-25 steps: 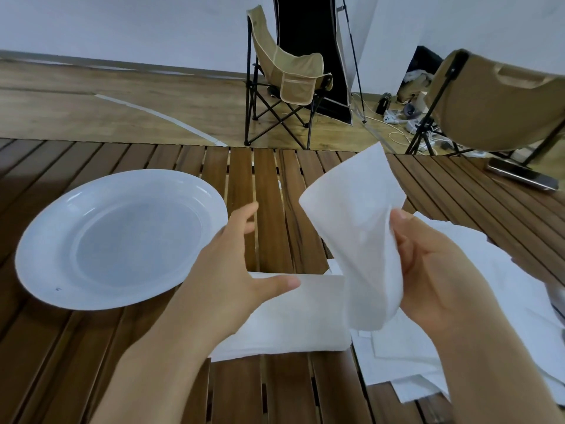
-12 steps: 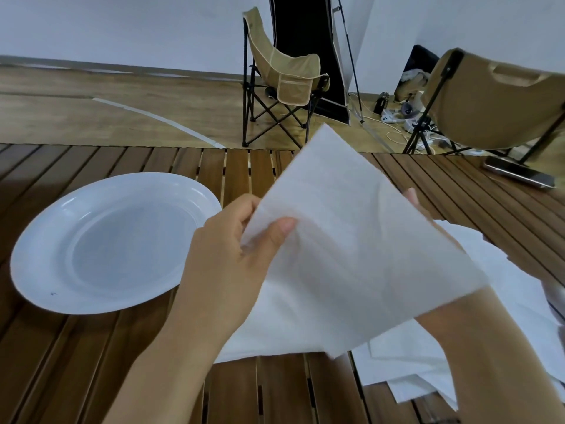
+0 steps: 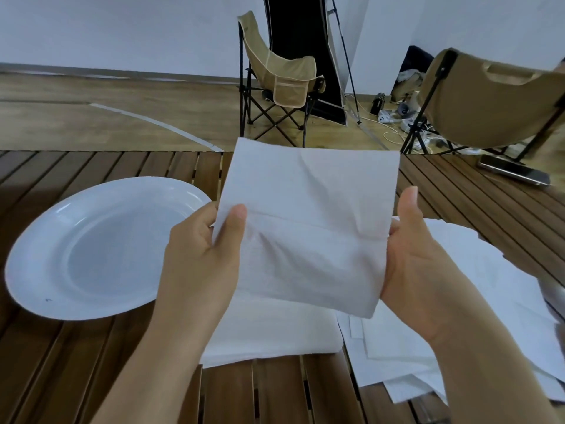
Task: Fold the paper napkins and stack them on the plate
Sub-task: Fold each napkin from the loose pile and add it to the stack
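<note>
I hold a white paper napkin [image 3: 308, 221] spread in the air above the table. My left hand [image 3: 201, 258] pinches its left edge between thumb and fingers. My right hand [image 3: 412, 255] grips its right edge, thumb up beside it. A crease runs across the napkin's middle. A white plate [image 3: 76, 264] with nothing on it sits on the table to the left. Below the held napkin lies a folded napkin [image 3: 275, 335] flat on the slats. A loose pile of unfolded napkins [image 3: 495, 316] spreads out at the right.
The slatted wooden table [image 3: 61, 362] fills the near view. A phone-like device [image 3: 513, 172] lies at the table's far right edge. Two folding camp chairs [image 3: 281, 84] [image 3: 495, 102] stand on the floor beyond, with cables near the wall.
My left hand took hold of the napkin's left edge. Both hands then turned and spread the napkin from a hanging, tilted sheet into a squared sheet held between them.
</note>
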Tool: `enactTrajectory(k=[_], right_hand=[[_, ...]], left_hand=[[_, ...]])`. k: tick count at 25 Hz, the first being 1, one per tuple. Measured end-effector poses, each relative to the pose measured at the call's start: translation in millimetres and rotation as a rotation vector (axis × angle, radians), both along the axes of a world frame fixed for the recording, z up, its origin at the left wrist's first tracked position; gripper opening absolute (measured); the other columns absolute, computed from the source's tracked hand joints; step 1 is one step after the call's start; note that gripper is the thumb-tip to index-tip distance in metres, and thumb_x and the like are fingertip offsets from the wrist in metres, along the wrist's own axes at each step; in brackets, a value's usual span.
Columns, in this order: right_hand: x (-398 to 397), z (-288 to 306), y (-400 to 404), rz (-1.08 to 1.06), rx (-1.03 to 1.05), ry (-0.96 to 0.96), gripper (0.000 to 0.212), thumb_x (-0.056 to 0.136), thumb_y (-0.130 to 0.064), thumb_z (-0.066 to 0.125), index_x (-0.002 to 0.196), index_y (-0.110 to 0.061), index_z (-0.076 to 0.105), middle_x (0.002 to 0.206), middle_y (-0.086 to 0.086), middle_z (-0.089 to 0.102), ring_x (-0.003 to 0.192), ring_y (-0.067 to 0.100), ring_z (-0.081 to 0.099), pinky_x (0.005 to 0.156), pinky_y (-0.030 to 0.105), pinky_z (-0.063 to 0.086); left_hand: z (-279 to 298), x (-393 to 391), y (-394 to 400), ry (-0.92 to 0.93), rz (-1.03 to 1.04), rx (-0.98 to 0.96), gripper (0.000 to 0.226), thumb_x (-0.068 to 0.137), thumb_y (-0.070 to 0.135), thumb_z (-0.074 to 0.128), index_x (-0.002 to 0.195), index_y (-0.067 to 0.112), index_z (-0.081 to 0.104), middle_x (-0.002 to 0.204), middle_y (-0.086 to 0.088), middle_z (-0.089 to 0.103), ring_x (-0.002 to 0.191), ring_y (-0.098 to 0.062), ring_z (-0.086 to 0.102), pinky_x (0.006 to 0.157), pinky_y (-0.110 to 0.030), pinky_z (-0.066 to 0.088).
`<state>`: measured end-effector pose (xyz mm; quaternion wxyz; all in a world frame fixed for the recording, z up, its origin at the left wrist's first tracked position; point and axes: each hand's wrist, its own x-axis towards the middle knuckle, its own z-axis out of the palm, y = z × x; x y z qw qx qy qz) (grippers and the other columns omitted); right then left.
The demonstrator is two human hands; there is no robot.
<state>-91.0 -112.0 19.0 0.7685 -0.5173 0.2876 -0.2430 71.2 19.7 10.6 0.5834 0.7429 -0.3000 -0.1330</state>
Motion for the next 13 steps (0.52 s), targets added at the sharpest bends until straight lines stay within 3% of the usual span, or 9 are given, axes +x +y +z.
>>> enactTrajectory(k=[3,5,7,10,13], right_hand=[[-2,0,0,-0.021,-0.072,0.047,0.056,0.084,-0.052,0.048,0.123,-0.016,0.063,0.114,0.008,0.071,0.104,0.025,0.068,0.086,0.043,0.053],[-4,-2,-1,-0.063,-0.120,0.037,0.041,0.083,-0.025,0.060,0.121,-0.010,0.063,0.113,0.012,0.070,0.103,0.028,0.068,0.084,0.041,0.054],[-4,-4,-3,-0.112,-0.131,0.032,0.041,0.081,-0.008,0.063,0.121,-0.010,0.061,0.108,0.013,0.072,0.100,0.027,0.068,0.081,0.037,0.054],[-1,-7,-5,-0.258,-0.201,0.057,0.047,0.079,-0.003,0.067,0.123,-0.015,0.057,0.095,0.008,0.075,0.095,0.022,0.070,0.080,0.036,0.054],[-1,-11,-6,-0.341,-0.261,0.039,0.058,0.070,-0.011,0.073,0.124,-0.020,0.055,0.072,0.003,0.070,0.089,0.020,0.068,0.081,0.038,0.055]], left_hand=[[0,0,0,0.018,-0.011,0.006,0.032,0.094,0.045,0.043,0.085,0.022,0.063,0.076,-0.015,0.064,0.068,-0.027,0.059,0.058,-0.042,0.047],[-2,3,0,-0.029,0.002,0.031,0.039,0.094,0.045,0.043,0.084,0.014,0.062,0.074,-0.018,0.060,0.065,-0.024,0.054,0.053,-0.035,0.041],[-5,5,1,-0.050,0.026,0.026,0.043,0.093,0.046,0.045,0.081,0.007,0.060,0.073,-0.019,0.056,0.062,-0.022,0.048,0.054,-0.030,0.035],[-6,9,3,-0.039,0.066,-0.010,0.027,0.089,0.050,0.050,0.084,0.027,0.065,0.085,0.007,0.066,0.079,-0.002,0.057,0.062,-0.017,0.038],[-6,13,4,-0.086,0.110,-0.024,0.012,0.085,0.051,0.055,0.084,0.040,0.060,0.118,0.018,0.059,0.110,-0.004,0.053,0.070,-0.006,0.034]])
